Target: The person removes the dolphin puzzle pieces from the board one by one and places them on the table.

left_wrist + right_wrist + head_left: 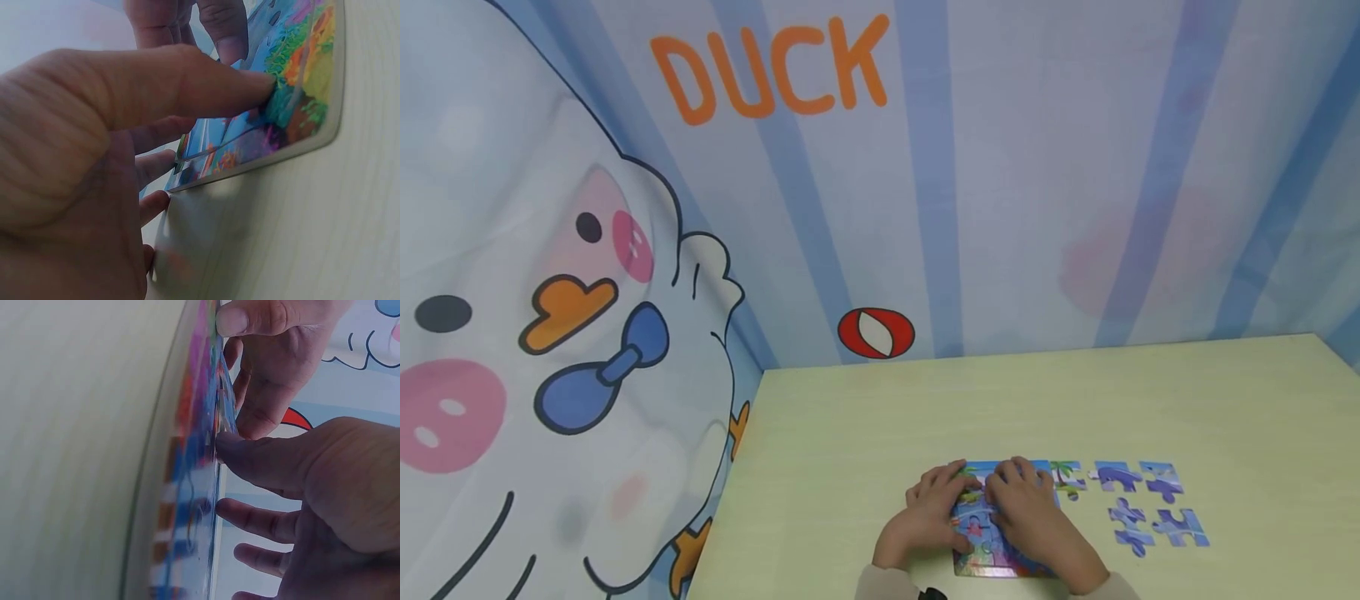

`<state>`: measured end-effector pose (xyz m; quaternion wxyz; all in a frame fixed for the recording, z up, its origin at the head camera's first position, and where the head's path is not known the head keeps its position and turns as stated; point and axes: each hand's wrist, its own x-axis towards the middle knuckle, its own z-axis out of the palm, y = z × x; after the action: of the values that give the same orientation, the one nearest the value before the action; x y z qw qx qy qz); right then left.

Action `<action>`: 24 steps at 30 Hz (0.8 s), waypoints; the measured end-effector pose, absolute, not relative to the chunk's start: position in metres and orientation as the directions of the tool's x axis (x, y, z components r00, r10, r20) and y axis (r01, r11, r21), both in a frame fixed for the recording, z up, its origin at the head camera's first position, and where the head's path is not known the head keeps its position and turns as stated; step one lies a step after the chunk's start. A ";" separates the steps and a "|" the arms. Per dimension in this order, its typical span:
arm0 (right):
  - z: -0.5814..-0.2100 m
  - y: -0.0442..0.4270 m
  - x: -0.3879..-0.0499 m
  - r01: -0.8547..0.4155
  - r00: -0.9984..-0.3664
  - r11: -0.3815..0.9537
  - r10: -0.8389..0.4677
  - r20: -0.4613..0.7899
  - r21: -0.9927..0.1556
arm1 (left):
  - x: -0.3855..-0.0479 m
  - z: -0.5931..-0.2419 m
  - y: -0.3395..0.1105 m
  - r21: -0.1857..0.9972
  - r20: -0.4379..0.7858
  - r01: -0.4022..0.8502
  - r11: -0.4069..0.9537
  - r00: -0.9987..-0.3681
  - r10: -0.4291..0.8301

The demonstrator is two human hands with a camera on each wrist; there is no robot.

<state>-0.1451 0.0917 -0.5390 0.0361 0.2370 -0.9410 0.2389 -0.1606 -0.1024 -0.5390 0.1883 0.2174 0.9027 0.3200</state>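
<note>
Left hand (928, 510) and right hand (1033, 508) meet over the puzzle (988, 562), and one piece (229, 394) looks tipped up between them!
Neither hand clenches: the left presses by thumb, fingers along the edge; the right touches down, fingers loosely spread. Pushed in misaligned, that piece could bend a tab or pop its neighbours. Just beyond the right hand, the palm-tree piece (1063, 473) sits close enough for a stray knuckle to knock.

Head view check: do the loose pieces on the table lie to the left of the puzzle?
No, the loose pieces on the table lie to the right of the puzzle.
</note>
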 end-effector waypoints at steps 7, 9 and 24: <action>-0.538 0.096 -0.145 -0.451 -0.891 0.776 -0.422 0.168 -0.441 | -0.162 -0.538 -0.104 0.653 -0.211 0.273 0.706 -0.830 0.516; -0.537 0.098 -0.145 -0.446 -0.893 0.777 -0.416 0.169 -0.444 | -0.163 -0.538 -0.104 0.647 -0.207 0.281 0.709 -0.830 0.517; -0.525 0.121 -0.138 -0.379 -0.923 0.801 -0.367 0.119 -0.464 | -0.160 -0.535 -0.101 0.661 -0.196 0.263 0.703 -0.844 0.500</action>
<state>-0.1381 0.1208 -0.5252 0.0117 0.1965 -0.9488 0.2471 -0.1604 -0.1013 -0.5347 0.1833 0.2109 0.9044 0.3225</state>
